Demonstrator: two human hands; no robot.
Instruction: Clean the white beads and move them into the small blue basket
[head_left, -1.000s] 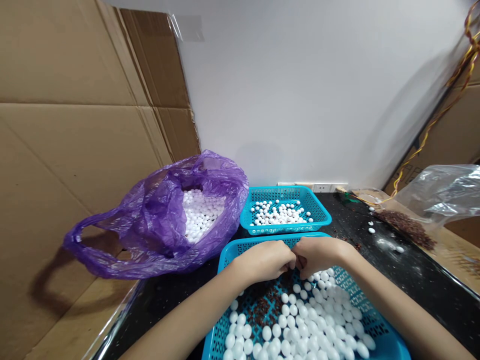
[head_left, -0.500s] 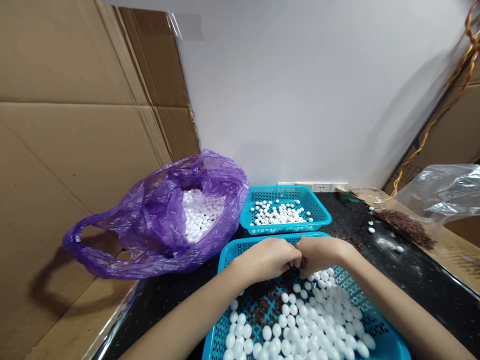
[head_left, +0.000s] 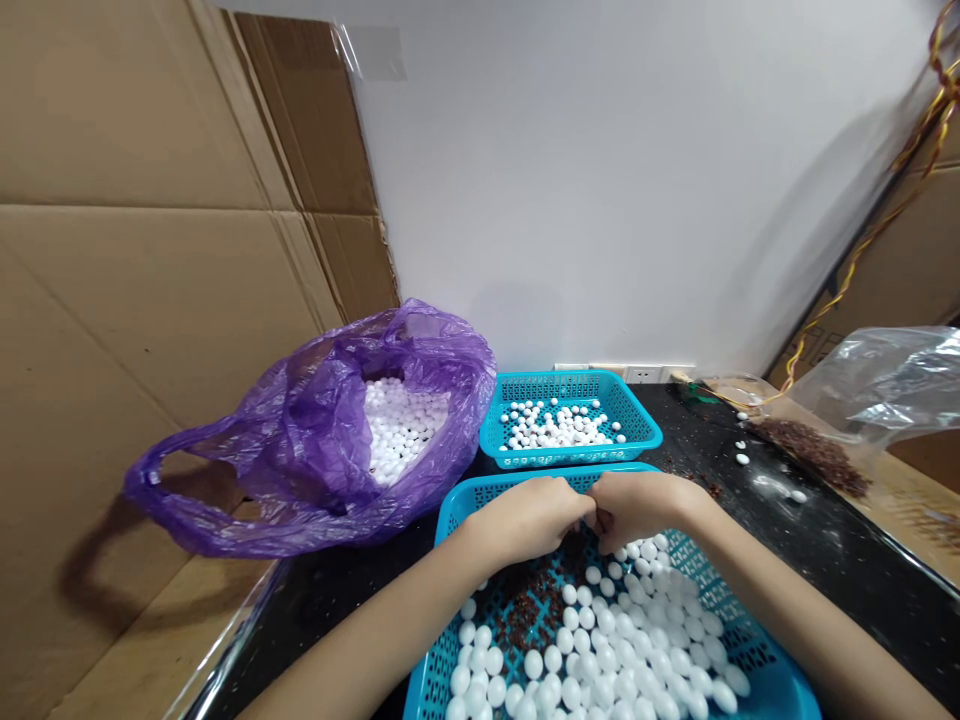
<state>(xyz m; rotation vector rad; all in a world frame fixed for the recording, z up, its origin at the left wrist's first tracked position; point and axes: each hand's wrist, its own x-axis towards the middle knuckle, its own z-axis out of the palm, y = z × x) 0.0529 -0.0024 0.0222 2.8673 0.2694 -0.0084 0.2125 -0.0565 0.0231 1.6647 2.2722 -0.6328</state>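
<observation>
Both hands meet over the far end of the large blue plastic basket [head_left: 780, 665]. My left hand [head_left: 541, 515] is closed, its fingers bent toward the right hand and touching it. My right hand [head_left: 634, 508] is closed too, fingertips curled down and inward. Whatever the fingers pinch is hidden behind the hands. Below them in the basket lie many small white egg-shaped balls [head_left: 622, 650]. Dark reddish-brown crumbs [head_left: 529, 612] are heaped on the basket floor, left of most of the balls.
A smaller blue basket [head_left: 646, 438] with white balls stands behind. At left, a purple plastic bag [head_left: 300, 480] holds more balls. On the black counter [head_left: 810, 560] at right lie loose balls and a clear bag [head_left: 885, 385] by brown crumbs [head_left: 814, 455]. Cardboard [head_left: 150, 300] borders the left.
My hands have shifted very slightly, with the fingers still pressed together over the basket. The baskets, balls and bag look the same.
</observation>
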